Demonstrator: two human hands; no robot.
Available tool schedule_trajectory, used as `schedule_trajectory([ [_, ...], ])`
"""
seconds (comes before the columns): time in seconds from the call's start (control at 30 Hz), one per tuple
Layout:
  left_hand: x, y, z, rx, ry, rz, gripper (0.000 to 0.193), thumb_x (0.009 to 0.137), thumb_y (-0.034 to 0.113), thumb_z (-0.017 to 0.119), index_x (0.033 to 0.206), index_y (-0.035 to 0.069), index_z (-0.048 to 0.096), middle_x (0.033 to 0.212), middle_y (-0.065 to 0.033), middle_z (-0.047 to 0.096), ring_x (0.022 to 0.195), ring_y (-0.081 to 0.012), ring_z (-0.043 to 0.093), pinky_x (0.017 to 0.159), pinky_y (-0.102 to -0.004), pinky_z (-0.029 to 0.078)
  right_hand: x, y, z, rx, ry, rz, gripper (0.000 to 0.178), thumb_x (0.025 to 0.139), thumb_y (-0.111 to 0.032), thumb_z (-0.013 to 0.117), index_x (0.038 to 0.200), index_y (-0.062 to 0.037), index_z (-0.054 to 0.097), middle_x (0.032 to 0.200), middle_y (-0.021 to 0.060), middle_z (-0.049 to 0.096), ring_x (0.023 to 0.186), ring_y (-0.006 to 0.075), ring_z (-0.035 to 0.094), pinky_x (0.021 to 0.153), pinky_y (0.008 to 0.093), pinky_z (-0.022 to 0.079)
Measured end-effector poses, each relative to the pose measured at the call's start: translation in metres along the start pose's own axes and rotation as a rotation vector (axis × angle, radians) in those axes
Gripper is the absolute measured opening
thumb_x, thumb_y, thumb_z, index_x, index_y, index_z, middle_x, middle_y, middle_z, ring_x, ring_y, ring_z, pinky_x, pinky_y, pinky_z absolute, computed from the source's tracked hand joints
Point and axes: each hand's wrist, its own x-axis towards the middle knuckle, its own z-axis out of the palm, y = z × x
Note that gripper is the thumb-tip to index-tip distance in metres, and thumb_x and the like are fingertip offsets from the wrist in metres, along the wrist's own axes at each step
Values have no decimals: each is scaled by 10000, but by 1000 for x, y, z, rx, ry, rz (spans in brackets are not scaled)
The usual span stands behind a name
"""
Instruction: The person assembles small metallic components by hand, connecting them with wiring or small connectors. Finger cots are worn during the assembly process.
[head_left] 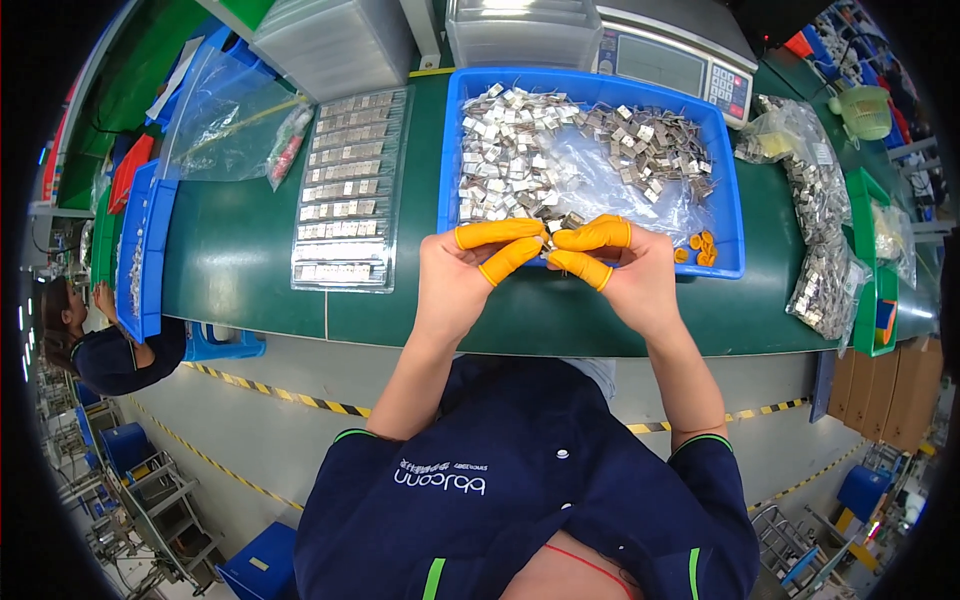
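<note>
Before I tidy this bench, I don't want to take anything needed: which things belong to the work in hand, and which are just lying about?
In use, it seems:
small part held by left hand and right hand
yellow finger covers
blue tray of metal parts
clear tray with rows of parts

Probably just lying about:
scale
green basket
large clear bag

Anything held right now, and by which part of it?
Left grip and right grip together pinch a small piece; which part is held is hidden.
</note>
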Motion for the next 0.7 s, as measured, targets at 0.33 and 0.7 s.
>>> schedule_trajectory([
  [0.33, -2, -5, 17, -235, 16, -125, 223, 793, 35, 616, 1007, -17, 580, 917, -64, 625, 811, -123, 588, 697, -216, 429, -12, 19, 10, 384, 259, -140, 161, 730, 37, 663, 877, 54, 598, 881, 104, 615, 809, 169, 616, 750, 278, 502],
  [0.7, 3, -5, 41, -364, -10, -197, 207, 814, 45, 591, 1011, -13, 577, 933, -76, 619, 822, -132, 592, 670, -208, 421, -14, 13, -11, 483, 280, -151, 158, 731, 32, 664, 875, 54, 603, 870, 97, 615, 777, 169, 621, 729, 260, 498],
])
